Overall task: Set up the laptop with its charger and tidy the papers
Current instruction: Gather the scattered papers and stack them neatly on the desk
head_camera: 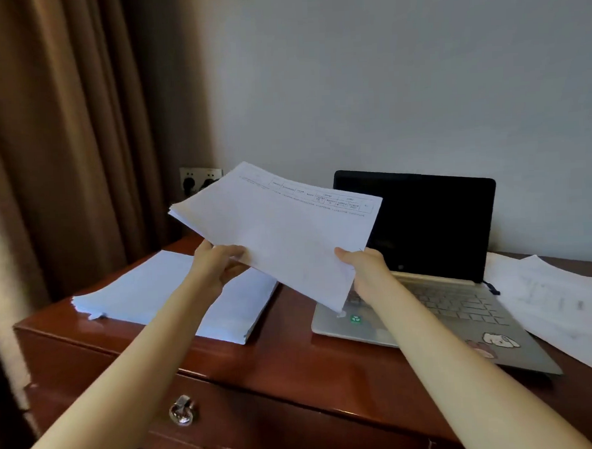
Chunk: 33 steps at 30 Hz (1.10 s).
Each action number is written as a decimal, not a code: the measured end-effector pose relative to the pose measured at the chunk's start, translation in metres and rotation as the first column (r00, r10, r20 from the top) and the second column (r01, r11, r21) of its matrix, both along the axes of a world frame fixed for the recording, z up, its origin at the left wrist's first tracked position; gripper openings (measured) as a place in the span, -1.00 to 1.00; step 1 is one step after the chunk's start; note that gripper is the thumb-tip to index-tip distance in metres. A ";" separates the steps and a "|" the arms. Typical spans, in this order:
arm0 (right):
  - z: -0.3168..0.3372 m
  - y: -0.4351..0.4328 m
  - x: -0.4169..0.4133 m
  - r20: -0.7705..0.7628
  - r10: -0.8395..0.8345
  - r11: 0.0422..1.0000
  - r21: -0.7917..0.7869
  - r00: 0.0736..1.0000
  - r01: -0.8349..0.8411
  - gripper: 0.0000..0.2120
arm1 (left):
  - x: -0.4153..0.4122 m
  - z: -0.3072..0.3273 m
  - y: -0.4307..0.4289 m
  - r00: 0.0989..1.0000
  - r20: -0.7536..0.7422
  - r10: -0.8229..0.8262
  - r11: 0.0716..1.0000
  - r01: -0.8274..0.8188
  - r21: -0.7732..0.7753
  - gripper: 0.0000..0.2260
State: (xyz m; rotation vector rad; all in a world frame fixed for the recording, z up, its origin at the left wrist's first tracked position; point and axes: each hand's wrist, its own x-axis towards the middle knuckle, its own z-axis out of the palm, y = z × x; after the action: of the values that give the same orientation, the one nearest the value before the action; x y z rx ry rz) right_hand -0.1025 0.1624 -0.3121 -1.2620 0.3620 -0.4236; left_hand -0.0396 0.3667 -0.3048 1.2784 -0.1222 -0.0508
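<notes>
I hold a sheaf of white papers (281, 231) in the air above the desk, tilted, with a printed table along its far edge. My left hand (216, 261) grips its near left edge and my right hand (366, 268) grips its near right corner. Below, on the left of the desk, lies a thick stack of white paper (148, 292). An open silver laptop (437, 306) with a dark screen stands at the centre right, partly hidden by the held sheets. Loose sheets (562, 301) lie to its right. No charger is visible.
The wooden desk (293, 360) has a drawer with a glass knob (182, 410) at the front. A wall socket (199, 181) with plugs sits behind the papers, beside a brown curtain (64, 149) on the left.
</notes>
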 end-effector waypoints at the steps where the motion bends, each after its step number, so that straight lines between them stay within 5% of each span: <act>1: -0.001 0.009 0.004 -0.004 0.036 0.999 -0.005 0.999 -0.036 -0.69 | 0.002 -0.001 0.011 1.000 0.000 0.019 1.000 -0.019 0.003 -0.57; 10: -0.009 0.073 0.029 -0.154 0.356 0.931 -0.026 0.922 -0.364 -0.85 | 0.008 -0.022 0.093 0.946 -0.165 0.279 0.960 -0.273 0.056 -0.76; 21: -0.042 0.096 0.039 -0.325 0.247 0.954 -0.086 0.913 -0.289 -0.84 | 0.027 -0.056 0.119 0.907 -0.213 0.364 0.886 -0.267 0.379 -0.72; 28: -0.048 0.094 0.042 -0.335 0.170 0.952 -0.186 0.927 -0.242 -0.76 | 0.022 -0.054 0.112 0.921 0.123 0.369 0.524 -0.316 0.791 -0.67; 33: -0.058 0.091 0.046 -0.325 0.143 0.948 -0.226 0.935 -0.224 -0.75 | 0.016 -0.058 0.103 0.845 0.354 0.401 0.219 -0.464 0.858 -0.16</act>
State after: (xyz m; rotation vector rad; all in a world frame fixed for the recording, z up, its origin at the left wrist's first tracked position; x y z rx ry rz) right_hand -0.0566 0.2535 -0.3703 -1.6104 0.4538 -0.1128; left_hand -0.0236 0.4698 -0.3627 2.4736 0.2966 0.5009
